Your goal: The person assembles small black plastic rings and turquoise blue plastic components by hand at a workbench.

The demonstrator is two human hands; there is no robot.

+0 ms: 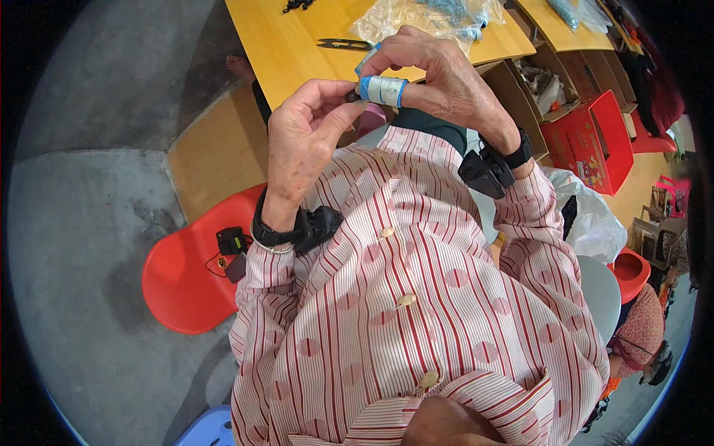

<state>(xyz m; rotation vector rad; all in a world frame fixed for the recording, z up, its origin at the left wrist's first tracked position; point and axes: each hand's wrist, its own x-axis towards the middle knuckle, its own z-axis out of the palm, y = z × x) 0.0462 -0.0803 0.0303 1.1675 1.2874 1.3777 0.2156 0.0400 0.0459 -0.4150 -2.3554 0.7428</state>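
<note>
Both hands meet just over the near edge of the yellow table (pixel 297 52). My left hand (pixel 301 141) pinches a small dark piece (pixel 352 97) between thumb and forefinger; its exact kind is too small to tell. Blue and white tape (pixel 383 91) wraps my right thumb, and more blue tape shows on the index finger. The fingertips of my right hand (pixel 454 82) are drawn together right beside the dark piece, and whatever they hold is hidden. Black thread snips (pixel 346 44) lie on the table just beyond the hands.
A clear plastic bag with blue bits (pixel 439 16) lies on the table, near some small black pieces (pixel 297 4). Cardboard boxes (pixel 547 74) and a red box (pixel 587 141) stand at right. A red stool (pixel 186 275) at left bears small black devices. Another person (pixel 639 334) sits at lower right.
</note>
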